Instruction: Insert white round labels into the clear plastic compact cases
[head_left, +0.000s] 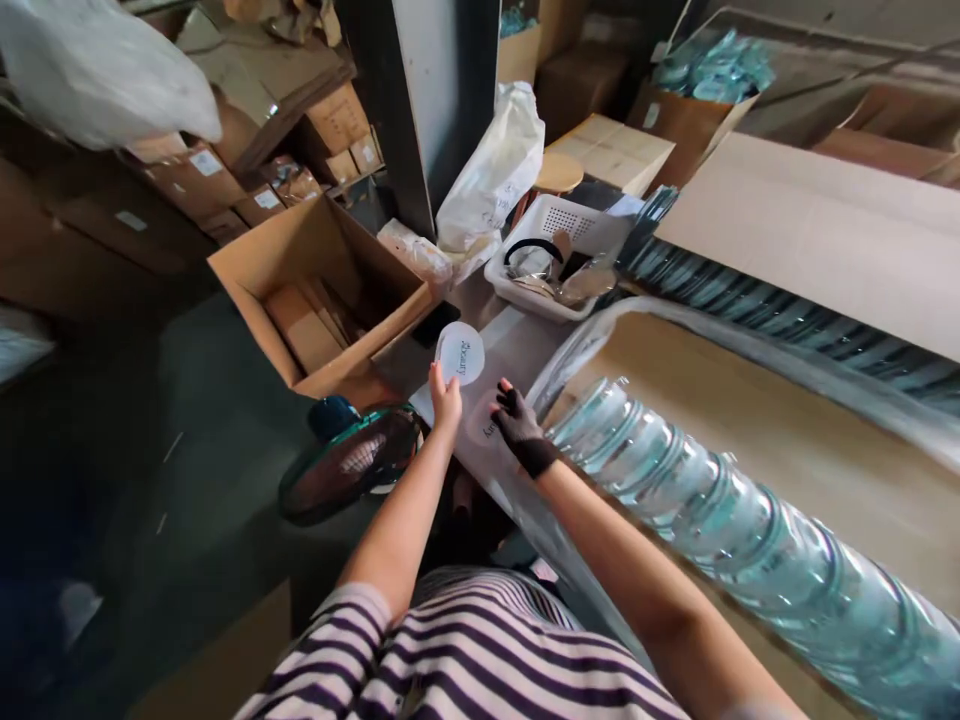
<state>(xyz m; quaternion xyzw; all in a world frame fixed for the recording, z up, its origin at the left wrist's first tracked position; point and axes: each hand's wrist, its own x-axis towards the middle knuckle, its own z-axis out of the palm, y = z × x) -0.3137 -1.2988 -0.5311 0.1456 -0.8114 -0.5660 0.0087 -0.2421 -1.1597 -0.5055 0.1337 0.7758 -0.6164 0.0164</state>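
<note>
My left hand point(445, 400) pinches the near edge of a round, frosted plastic disc point(461, 352) with dark lettering. It holds the disc above the grey surface of the table point(504, 345). My right hand point(516, 420), in a dark glove with bare fingertips, has its fingers stretched out and slightly apart. Beside and partly under it lies a second round translucent disc point(486, 428), lettered too and faint against the table. Whether the fingertips touch that disc is hard to see. To the right of this hand runs a long row of nested clear plastic containers point(705, 480).
An open cardboard box point(322, 290) with cardboard inside stands at the left, above a fan point(352, 460). A white basket point(555, 250) holds a black band and other items. A white bag point(495, 170) leans by a pillar point(442, 90). Stacked clear plastic point(817, 310) lies under cardboard.
</note>
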